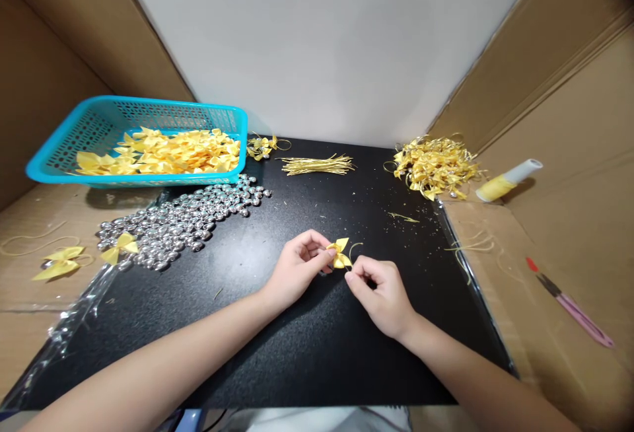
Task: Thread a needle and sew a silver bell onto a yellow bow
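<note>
Above the middle of the black table, my left hand (304, 261) pinches a yellow ribbon bow (341, 253) between thumb and fingers. A thin gold cord (354, 248) curves out from the bow on its right side. Close by, my right hand (379, 290) is closed, thumb against forefinger, on an end of that cord just below the bow. A bit of something silvery shows under my left fingertips, mostly hidden. Silver beads (173, 224) lie in a heap left of my hands.
A blue basket (37, 166) of yellow bows stands back left. Behind my hands lies a bundle of gold cords (317, 165). Finished-looking bows (436, 166) pile up back right, beside a white-and-yellow tube (510, 180). A pink-handled cutting tool (577, 313) rests far right. Cardboard walls flank the table.
</note>
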`<state>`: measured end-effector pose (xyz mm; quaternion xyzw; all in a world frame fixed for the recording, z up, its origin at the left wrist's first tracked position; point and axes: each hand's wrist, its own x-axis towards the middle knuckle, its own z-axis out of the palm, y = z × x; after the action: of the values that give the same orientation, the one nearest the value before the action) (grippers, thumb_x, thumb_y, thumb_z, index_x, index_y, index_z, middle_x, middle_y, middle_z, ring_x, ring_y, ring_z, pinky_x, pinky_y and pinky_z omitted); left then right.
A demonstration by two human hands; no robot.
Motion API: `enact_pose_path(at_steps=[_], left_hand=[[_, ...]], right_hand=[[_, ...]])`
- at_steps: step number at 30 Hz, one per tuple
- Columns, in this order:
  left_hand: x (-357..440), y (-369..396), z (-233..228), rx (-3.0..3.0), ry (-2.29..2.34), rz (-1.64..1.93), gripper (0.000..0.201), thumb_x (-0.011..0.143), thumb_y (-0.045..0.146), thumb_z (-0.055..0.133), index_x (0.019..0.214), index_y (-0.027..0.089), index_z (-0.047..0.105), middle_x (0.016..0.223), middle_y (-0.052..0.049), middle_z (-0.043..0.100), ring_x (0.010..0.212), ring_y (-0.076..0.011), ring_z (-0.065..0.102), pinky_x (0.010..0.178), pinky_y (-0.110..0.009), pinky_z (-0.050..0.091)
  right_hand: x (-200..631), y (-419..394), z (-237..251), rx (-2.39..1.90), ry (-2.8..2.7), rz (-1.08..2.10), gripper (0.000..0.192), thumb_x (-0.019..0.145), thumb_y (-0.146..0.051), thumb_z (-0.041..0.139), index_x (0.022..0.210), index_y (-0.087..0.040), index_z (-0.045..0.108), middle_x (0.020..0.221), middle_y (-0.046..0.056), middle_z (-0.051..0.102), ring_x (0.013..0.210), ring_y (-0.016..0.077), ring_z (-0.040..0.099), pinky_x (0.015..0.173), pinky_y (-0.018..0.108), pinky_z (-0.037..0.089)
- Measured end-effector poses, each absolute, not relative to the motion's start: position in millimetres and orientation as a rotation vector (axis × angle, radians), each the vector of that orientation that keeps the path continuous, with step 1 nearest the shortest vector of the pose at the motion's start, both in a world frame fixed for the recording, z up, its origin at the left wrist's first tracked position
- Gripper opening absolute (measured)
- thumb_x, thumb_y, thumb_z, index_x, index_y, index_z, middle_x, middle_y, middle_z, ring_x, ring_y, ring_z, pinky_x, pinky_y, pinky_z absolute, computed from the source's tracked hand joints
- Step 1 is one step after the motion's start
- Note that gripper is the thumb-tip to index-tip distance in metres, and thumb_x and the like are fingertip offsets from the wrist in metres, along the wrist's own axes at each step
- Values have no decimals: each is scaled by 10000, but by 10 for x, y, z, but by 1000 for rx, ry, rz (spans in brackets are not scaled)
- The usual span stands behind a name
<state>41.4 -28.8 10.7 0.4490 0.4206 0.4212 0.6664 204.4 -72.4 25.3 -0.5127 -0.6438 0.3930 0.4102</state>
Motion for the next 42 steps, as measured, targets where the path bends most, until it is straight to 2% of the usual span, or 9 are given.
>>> enact_pose_path(at_steps=[4, 6, 9, 11, 14, 17, 23, 32, 42], left_hand=[[426, -287, 96, 997, 930, 995, 278, 689, 293, 796, 743, 151, 563, 777, -4, 660, 612, -80, 575, 538, -181, 484], [427, -288, 90, 961, 895, 1003, 277, 691, 269, 792, 861, 159, 603, 774, 10, 645, 635, -85, 588, 563, -187, 495], [423, -290, 94, 952, 875, 967, 379, 703, 243, 776, 1054, 171, 651, 789, 11, 648, 675, -93, 612, 628, -205, 515], [415, -287, 102, 983, 870, 915, 327, 707, 243, 773, 1011, 157, 688, 793, -5, 669, 689, -99, 622, 656, -212, 520], [403, -277, 106, 1011, 855, 868, 203, 692, 261, 788, 830, 144, 695, 777, -21, 698, 681, -111, 634, 660, -224, 525], [396, -265, 97, 991, 838, 860, 214, 670, 271, 809, 755, 147, 657, 735, -14, 698, 669, -117, 642, 650, -226, 527], [384, -265, 69, 984, 814, 853, 280, 643, 263, 836, 742, 146, 603, 708, 1, 680, 627, -102, 631, 629, -219, 519], [379, -304, 57, 990, 829, 869, 325, 698, 314, 820, 743, 145, 546, 747, -14, 705, 626, -104, 662, 617, -215, 536], [383, -343, 52, 1097, 856, 949, 282, 743, 309, 785, 748, 146, 555, 784, -28, 707, 649, -103, 662, 612, -209, 545]], right_hand=[[2028, -739, 250, -1298, -1635, 942, 342, 816, -232, 531, 514, -199, 373, 465, -53, 370, 444, 77, 353, 457, 217, 286], [2024, -736, 247, -1305, -1628, 930, 347, 820, -237, 526, 512, -198, 371, 463, -52, 373, 444, 77, 355, 459, 218, 285], [2014, -728, 247, -1316, -1613, 922, 353, 821, -245, 526, 507, -197, 370, 460, -52, 371, 443, 77, 352, 458, 219, 283], [2005, -726, 247, -1320, -1608, 925, 353, 818, -246, 526, 503, -197, 374, 461, -50, 373, 442, 77, 348, 456, 220, 282], [1997, -727, 243, -1323, -1611, 928, 353, 811, -240, 527, 498, -199, 371, 460, -48, 374, 441, 78, 343, 451, 221, 279], [1997, -730, 235, -1321, -1614, 920, 348, 802, -228, 528, 495, -200, 365, 458, -49, 369, 442, 80, 343, 451, 222, 279], [1998, -728, 228, -1308, -1616, 900, 333, 796, -212, 517, 500, -201, 367, 459, -48, 380, 437, 79, 352, 453, 223, 279], [2004, -738, 235, -1295, -1625, 878, 323, 784, -193, 511, 500, -200, 358, 458, -50, 368, 435, 76, 340, 455, 222, 278], [2010, -739, 233, -1314, -1624, 890, 327, 767, -191, 515, 490, -204, 340, 451, -56, 344, 426, 76, 328, 446, 223, 274]])
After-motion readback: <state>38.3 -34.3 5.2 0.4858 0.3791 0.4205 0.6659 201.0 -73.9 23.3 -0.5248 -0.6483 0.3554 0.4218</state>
